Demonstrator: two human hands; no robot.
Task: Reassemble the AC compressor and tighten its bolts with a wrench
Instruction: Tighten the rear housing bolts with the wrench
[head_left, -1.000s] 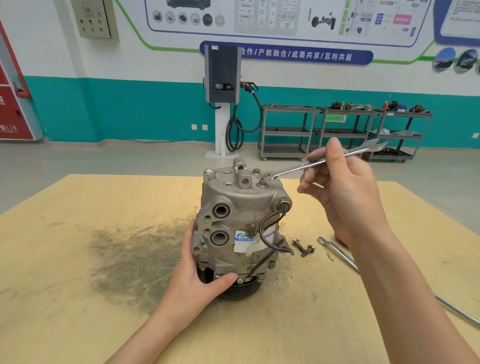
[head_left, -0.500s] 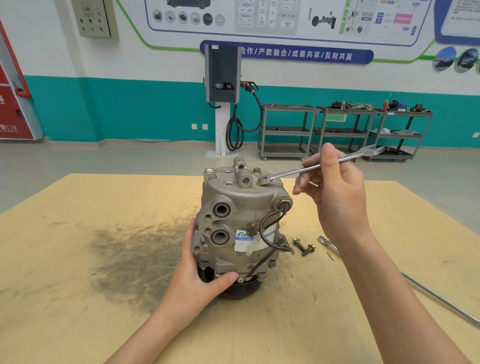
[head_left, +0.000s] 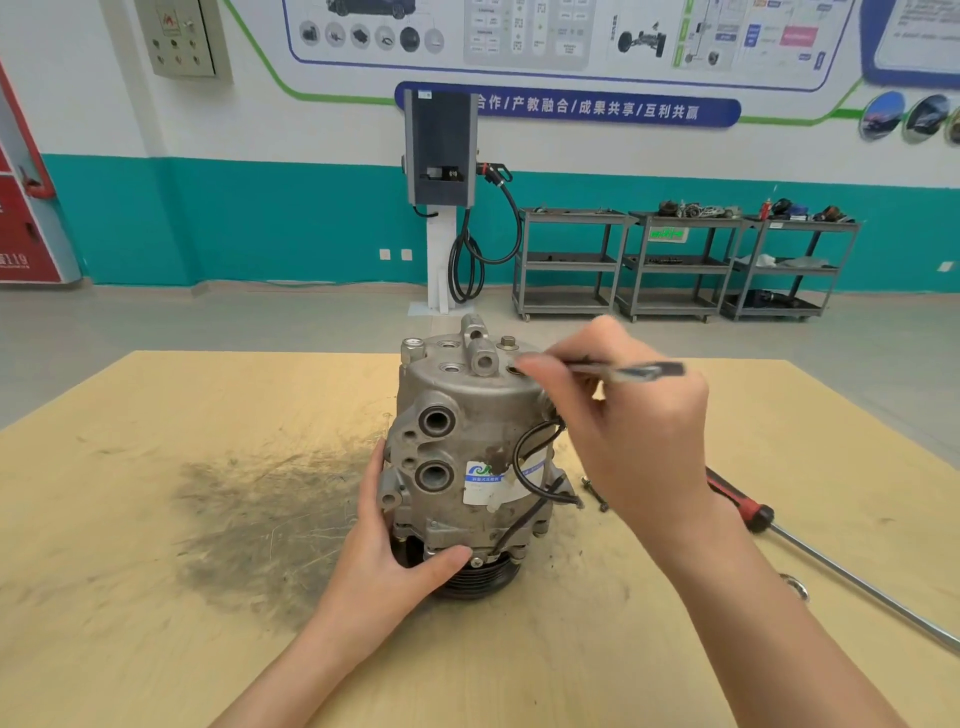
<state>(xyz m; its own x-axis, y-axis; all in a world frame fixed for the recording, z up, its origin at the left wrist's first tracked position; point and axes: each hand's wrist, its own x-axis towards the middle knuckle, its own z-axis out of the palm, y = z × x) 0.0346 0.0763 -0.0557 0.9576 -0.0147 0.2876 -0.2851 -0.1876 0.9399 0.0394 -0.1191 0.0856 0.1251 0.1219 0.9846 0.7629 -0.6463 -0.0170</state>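
Grey cast metal — the AC compressor (head_left: 467, 457) stands upright on our wooden table (head_left: 156, 519). Our left hand (head_left: 384, 566) grips its lower body, thumb across the front; our right hand (head_left: 634, 431) pinches the blurred wrench (head_left: 623, 370) over its top — loose bolts (head_left: 595, 491) lie beside.

grey compressor (head_left: 467, 457) upright; wrench (head_left: 623, 370) blurred atop.

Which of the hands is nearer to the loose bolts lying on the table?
Right. The right hand holds the wrench just above and left of the bolts. The left hand grips the compressor on its far side.
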